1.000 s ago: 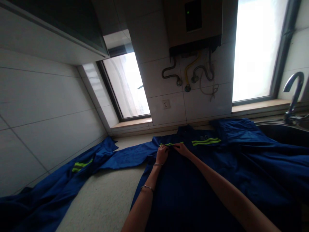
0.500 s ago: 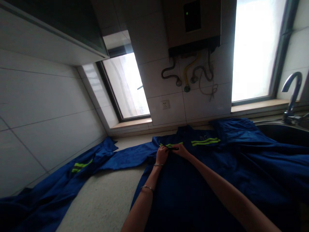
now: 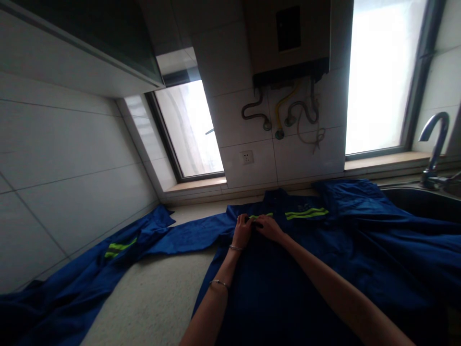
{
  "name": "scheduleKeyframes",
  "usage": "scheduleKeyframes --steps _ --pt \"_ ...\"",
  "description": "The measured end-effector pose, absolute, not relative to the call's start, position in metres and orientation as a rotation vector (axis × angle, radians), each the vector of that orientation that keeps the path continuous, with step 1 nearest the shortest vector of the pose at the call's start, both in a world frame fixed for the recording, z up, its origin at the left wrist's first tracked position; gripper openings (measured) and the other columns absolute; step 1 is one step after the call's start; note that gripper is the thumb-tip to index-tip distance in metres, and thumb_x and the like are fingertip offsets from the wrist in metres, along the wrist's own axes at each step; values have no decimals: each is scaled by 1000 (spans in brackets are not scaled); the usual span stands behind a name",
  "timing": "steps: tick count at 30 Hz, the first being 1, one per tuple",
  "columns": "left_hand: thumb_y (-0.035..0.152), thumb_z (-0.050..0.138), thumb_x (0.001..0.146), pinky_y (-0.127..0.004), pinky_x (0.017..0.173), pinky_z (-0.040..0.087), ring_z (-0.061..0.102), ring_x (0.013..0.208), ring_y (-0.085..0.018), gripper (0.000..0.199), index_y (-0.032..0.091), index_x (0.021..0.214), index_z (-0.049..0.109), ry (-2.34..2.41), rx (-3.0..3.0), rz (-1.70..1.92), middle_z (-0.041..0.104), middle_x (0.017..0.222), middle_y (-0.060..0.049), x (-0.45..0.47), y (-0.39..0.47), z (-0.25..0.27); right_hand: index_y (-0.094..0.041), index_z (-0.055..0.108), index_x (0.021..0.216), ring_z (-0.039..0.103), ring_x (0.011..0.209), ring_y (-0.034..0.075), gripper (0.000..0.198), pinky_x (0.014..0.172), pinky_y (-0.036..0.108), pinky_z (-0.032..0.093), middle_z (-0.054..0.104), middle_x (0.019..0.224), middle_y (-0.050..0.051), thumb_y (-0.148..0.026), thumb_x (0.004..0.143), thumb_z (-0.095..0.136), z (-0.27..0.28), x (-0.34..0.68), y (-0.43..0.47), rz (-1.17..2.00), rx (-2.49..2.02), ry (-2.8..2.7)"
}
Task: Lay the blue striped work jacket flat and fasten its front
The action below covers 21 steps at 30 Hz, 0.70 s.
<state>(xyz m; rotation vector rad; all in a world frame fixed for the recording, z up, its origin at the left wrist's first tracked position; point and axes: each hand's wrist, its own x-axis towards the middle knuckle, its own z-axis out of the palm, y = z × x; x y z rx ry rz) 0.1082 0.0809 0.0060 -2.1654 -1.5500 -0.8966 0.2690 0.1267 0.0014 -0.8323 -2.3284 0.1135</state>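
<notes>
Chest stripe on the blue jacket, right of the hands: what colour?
The stripe is yellow-green, darker along its middle; the head view shows it best.

Left grip and right grip touch a blue garment; table lies left of both, faucet well right.

1. Garment: deep blue, its chest band bright yellow-green with a darker central stripe (the blue cloth at left carries similar striping).
2. Countertop: pale, finely speckled.
3. Wall tiles: greyish white, thin dark lines.
4. Pipe: yellow.
5. Tap: silver.
6. Sink: blackish.
7. Bracelets: silvery.
</notes>
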Motion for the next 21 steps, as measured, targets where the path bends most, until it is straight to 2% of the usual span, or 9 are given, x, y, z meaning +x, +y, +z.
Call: scheduleKeyframes --steps 4,7,17,19,21 --pt "5 45 80 -37 91 40 47 95 -20 19 16 86 60 -1481 -2221 -689 52 95 -7 111 79 7 -16 63 92 53 94 18 18 82 28 40 62 97 8 -23 80 51 9 269 121 -20 -870 -2436" --pt "2 43 79 -36 89 41 47 91 -20 19 14 80 58 -1483 -2198 -604 52 89 -7 113 79 7 -16 62 93 53 93 18 19 82 28 39 62 96 8 -23 80 50 10 268 120 -74 -876 -2455" --pt "3 43 79 -35 90 39 47 92 -19 19 15 79 58 -1527 -2188 -550 54 89 -7 115 77 9 -16 63 91 54 92 20 20 82 30 40 63 95 8 -25 78 50 7 266 118 -71 -880 -2409" --pt "8 43 82 -35 90 39 47 95 -20 19 16 86 60 -1565 -2178 -560 54 93 -7 117 72 13 -16 64 91 56 92 20 22 83 30 40 63 94 8 -25 76 51 5 269 124 55 -898 -2369" --pt "15 45 82 -38 91 38 45 103 -22 23 19 101 58 -1627 -2141 -603 52 106 -8 120 65 17 -17 65 92 57 92 18 24 84 29 42 65 94 6 -24 76 48 3 273 133 263 -910 -2282"
